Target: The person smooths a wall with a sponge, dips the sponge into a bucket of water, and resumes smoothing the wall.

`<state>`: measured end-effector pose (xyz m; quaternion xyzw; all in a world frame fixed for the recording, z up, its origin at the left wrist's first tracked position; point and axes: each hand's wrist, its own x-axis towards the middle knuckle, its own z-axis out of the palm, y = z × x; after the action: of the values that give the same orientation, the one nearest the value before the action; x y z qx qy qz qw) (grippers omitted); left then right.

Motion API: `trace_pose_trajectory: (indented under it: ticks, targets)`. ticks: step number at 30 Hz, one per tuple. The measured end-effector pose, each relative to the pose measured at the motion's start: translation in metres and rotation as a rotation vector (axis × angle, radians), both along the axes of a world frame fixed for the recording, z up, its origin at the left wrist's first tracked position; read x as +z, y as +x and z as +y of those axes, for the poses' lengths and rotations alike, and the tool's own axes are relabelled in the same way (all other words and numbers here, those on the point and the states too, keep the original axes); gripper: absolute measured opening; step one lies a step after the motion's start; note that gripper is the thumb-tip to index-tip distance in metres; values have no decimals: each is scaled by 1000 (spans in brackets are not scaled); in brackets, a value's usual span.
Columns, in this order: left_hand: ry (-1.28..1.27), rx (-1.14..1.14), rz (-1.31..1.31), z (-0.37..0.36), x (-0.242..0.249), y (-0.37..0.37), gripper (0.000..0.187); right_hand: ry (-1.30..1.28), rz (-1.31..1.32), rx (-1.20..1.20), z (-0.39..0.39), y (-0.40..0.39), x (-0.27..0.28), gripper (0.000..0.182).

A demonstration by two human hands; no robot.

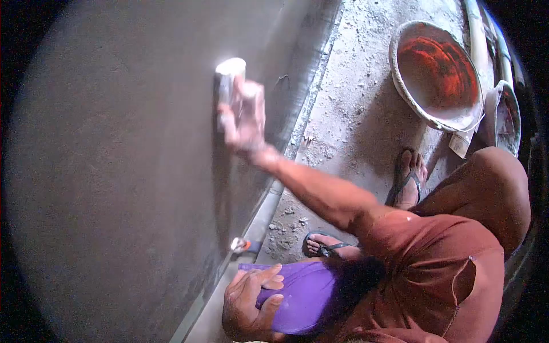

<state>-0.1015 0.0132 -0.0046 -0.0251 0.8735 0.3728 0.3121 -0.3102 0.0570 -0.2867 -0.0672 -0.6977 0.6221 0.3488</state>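
My right hand [246,117], blurred and dusted with pale powder, grips a pale block-like tool [231,67] pressed against the grey plastered wall [131,171]. Motion blur hides the tool's exact kind. The right arm reaches across from a rust-red sleeve. At the lower left, my left hand [249,303] rests over the knee of the purple shorts [303,297], its fingers and thumb apart and nothing between them.
A plaster-crusted bucket [437,74], reddish inside, stands on the dusty floor [326,126]. Beside it is a smaller container [506,117]; pipes [477,40] lie behind. A small white and orange fitting [241,245] sits at the wall's base. My sandalled feet are nearby.
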Motion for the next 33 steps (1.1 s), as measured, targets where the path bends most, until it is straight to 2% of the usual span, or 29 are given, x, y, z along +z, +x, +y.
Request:
trace_pose_trajectory:
  ticks: [1,3,5,8,9,10,11,13,14,15,16,17,18,20,21,23,24,25,27,28,29,31,33]
  targets:
    - [-14,8,-5,-1,1,3,71,49,-9,-43,15,-25,-4,61]
    - [-24,15,11,-4,5,9,70,-210,-215,-43,39,-75,-31,53]
    - [-14,-18,74,-6,7,16,70,-285,-370,-33,75,-113,-90,47]
    - [-7,-28,94,-5,4,14,68,-318,-430,-22,52,-90,-133,42]
    - [-2,-35,97,-4,2,8,68,-311,-456,6,40,-67,-109,46]
    - [-10,-41,66,-3,2,5,67,-289,-276,34,33,-41,-66,52]
    - [-19,-48,31,-2,0,0,67,-306,-343,79,25,-31,-45,55]
    - [-27,-50,8,-1,-1,-3,66,-140,-238,30,26,-40,-30,53]
    - [-32,-46,-1,-1,0,-1,66,-146,-251,-13,38,-54,-28,53]
    - [-31,-46,-1,-2,0,0,66,-149,-246,-54,54,-83,-34,53]
    - [-40,-15,6,-2,1,3,66,-258,-229,-73,64,-113,-62,52]
    - [-48,18,7,-3,1,6,66,-376,-224,71,87,-136,-89,52]
    - [-48,23,12,-5,1,9,66,-343,-288,27,94,-145,-112,51]
    - [-69,50,56,-5,-4,11,68,-255,-385,-71,89,-142,-118,53]
    - [-66,56,60,-1,0,8,68,-204,-417,-120,73,-122,-102,54]
    - [-29,-7,43,6,-1,-9,70,-315,-362,-48,53,-83,-47,56]
    - [-35,-15,40,7,-3,-13,70,-204,-239,-75,50,-83,-45,55]
    - [-28,-18,27,6,-6,-14,71,-91,-124,-102,49,-81,-46,54]
    - [-30,-26,-20,4,-3,-9,72,-144,-196,-67,72,-106,-48,51]
    - [-58,4,1,3,-2,-2,72,-34,-232,-129,87,-131,-63,48]
    - [-81,36,27,3,-1,4,72,-101,-243,-95,106,-155,-86,49]
    - [-89,119,47,5,0,17,72,-126,-302,18,135,-159,-79,49]
    - [-89,197,76,7,-4,13,71,-171,-311,-42,115,-148,-104,50]
